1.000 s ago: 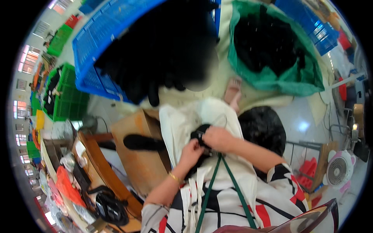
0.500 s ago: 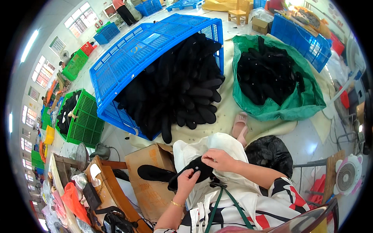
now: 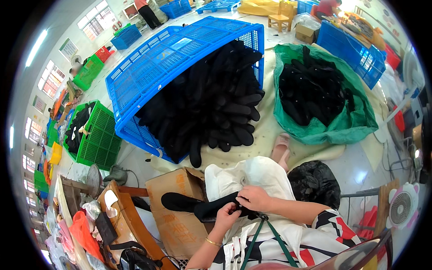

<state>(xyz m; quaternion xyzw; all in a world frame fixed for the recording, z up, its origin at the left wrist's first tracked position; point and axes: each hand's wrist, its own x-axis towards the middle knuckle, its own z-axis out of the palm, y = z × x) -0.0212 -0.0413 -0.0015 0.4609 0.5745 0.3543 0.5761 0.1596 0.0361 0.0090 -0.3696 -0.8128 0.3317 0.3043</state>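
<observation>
Over my lap I hold a long, soft black fabric piece with rounded ends (image 3: 183,202), sock-like in shape; I cannot tell its exact kind. My left hand (image 3: 228,217) pinches its near edge with thumb and fingers together. Just to the right, my right hand (image 3: 253,198) is closed on the same piece's upper end. What lies between the fingertips is hidden. A white apron (image 3: 270,173) with green cords covers my lap under the piece.
A blue crate (image 3: 153,67) on its side spills a heap of similar black pieces (image 3: 216,103). More lie in a green sack (image 3: 355,130) at the right. A cardboard box (image 3: 175,225) stands left of my lap, a black bag (image 3: 315,184) right of it.
Both hands have come closer together on the black piece, my right hand slightly lower. A pale spot on the fabric, visible before, is now covered. The view has shifted slightly.
</observation>
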